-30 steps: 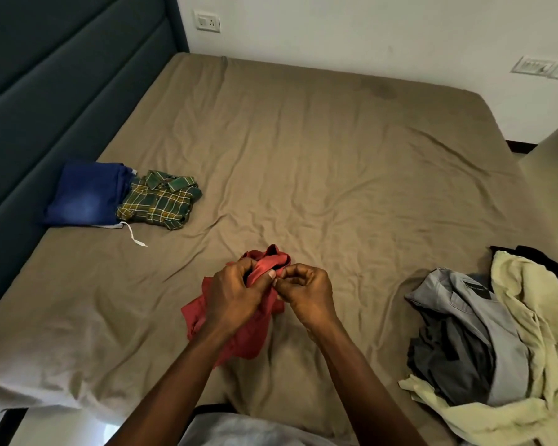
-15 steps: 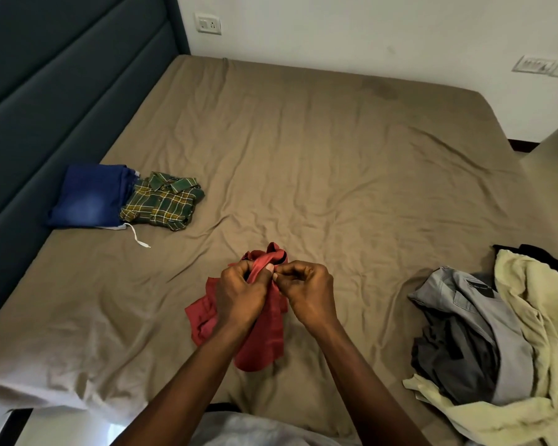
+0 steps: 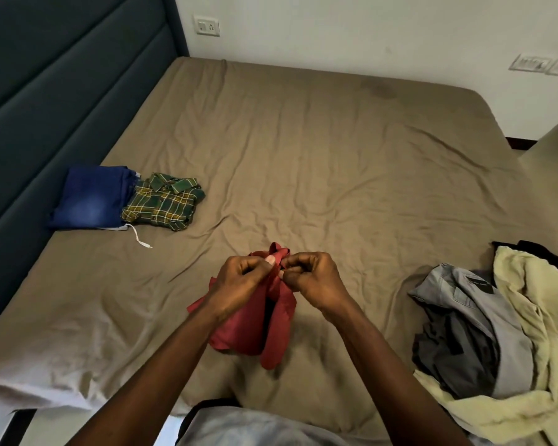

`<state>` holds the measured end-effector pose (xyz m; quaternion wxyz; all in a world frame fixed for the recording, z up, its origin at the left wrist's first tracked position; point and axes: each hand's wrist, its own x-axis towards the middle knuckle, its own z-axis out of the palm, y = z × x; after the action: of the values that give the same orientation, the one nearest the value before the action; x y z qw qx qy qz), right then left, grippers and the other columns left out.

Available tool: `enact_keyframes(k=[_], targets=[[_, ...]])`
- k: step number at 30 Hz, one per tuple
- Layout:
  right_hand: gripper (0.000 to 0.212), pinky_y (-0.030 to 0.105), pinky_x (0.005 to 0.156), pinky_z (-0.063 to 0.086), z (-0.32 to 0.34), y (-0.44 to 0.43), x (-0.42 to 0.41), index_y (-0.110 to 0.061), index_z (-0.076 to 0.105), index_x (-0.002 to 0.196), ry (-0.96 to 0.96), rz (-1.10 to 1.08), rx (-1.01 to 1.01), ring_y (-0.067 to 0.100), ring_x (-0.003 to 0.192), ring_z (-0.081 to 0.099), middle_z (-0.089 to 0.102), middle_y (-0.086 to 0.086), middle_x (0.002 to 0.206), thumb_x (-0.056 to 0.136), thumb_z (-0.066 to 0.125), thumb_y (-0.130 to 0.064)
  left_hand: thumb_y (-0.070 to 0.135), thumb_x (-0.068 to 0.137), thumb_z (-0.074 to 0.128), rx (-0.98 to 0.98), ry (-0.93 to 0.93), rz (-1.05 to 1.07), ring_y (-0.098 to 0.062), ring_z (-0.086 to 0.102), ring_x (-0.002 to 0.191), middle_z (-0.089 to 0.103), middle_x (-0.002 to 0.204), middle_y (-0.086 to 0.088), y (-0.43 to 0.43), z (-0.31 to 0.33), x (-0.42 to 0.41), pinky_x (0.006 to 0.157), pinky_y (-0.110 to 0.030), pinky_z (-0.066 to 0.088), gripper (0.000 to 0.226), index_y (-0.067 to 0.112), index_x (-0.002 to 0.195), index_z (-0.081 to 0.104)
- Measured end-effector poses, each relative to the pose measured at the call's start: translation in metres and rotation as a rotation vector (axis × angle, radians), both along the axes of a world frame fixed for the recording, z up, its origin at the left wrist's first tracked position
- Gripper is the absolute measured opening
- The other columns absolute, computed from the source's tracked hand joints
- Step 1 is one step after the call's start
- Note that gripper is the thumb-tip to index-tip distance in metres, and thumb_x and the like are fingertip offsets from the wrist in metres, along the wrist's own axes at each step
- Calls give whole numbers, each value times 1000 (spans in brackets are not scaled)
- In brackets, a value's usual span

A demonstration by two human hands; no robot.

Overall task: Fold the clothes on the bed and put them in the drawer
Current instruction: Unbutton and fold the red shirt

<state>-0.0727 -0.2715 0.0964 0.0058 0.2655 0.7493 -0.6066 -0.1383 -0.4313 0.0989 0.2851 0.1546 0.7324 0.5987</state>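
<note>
The bed [image 3: 319, 162], covered in a creased tan sheet, fills most of the view, and everything else is placed against it. A dark blue padded headboard [image 3: 62, 91] runs along the bed's left side. At the bed's right near corner lies an unfolded heap: a pale yellow garment [image 3: 535, 333] spread widest, with a grey shirt [image 3: 484, 320] crumpled on top of it and a dark garment [image 3: 538, 251] showing at the heap's far edge. Against the headboard, on the bed's left, sit folded blue jeans [image 3: 91, 197], and touching their right side a folded green plaid shirt [image 3: 165, 202]; a white drawstring [image 3: 139, 238] trails out from under the jeans toward the near edge. Over the bed's near middle, a red garment [image 3: 255, 326] hangs bunched from both hands, its lower folds draping down to the sheet. The left hand [image 3: 242, 281] and right hand [image 3: 313, 278] meet at the garment's top, each with fingers curled and pinched closed on the red cloth, thumbs nearly touching.
</note>
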Motion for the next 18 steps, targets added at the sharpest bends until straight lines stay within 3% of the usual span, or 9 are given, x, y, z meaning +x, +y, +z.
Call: enact_keyframes(k=[2,4,6,9,12,14,16,18], targets=[[22,28,58,51,5,1,-2,-27,76,80,-12,39,189,7,55,59,63,-13,57,83,69,-6,35,102,62,34,-18,-43,-9,51,62,54,61,-13,1,1,1,64,-25,40,40,10,73,73],[25,18,55,43,13,-3,-4,-29,77,90,-8,59,428,5,56,59,59,-15,57,83,62,-10,33,100,65,38,-66,-23,-8,46,59,53,61,-10,5,0,5,59,-25,37,35,3,85,75],[23,26,66,44,13,-8,-4,-25,76,99,11,24,599,13,73,62,61,-10,74,85,60,-15,24,101,64,86,-217,54,-5,42,53,52,58,6,10,-2,11,54,-21,34,28,14,78,78],[24,36,76,48,5,-14,-2,-18,73,110,73,22,710,22,86,61,56,1,92,93,57,-18,17,100,63,269,-470,183,-11,57,62,64,65,1,20,-7,21,63,-25,46,24,15,82,80],[33,31,77,49,7,-12,0,-24,72,120,144,193,681,17,85,60,56,0,93,96,50,-18,12,99,63,324,-553,297,-9,62,53,66,60,1,23,-5,22,53,-21,51,26,10,76,75],[34,23,78,50,10,-9,1,-26,73,119,167,197,581,10,88,64,67,-5,94,96,50,-19,10,97,66,320,-554,331,-12,69,60,72,69,-7,22,-4,21,55,-21,54,18,3,85,77],[24,17,69,50,12,-5,-2,-26,75,111,138,87,316,1,77,67,73,-9,86,94,60,-17,13,93,71,318,-544,339,-25,76,85,77,96,-22,20,-4,17,70,-28,60,22,-4,108,75],[13,22,65,51,13,-1,-5,-18,77,101,76,58,19,4,67,66,73,-4,76,92,70,-12,12,94,70,299,-534,311,-31,75,96,74,109,-26,17,-6,13,77,-32,61,29,-4,117,72]])
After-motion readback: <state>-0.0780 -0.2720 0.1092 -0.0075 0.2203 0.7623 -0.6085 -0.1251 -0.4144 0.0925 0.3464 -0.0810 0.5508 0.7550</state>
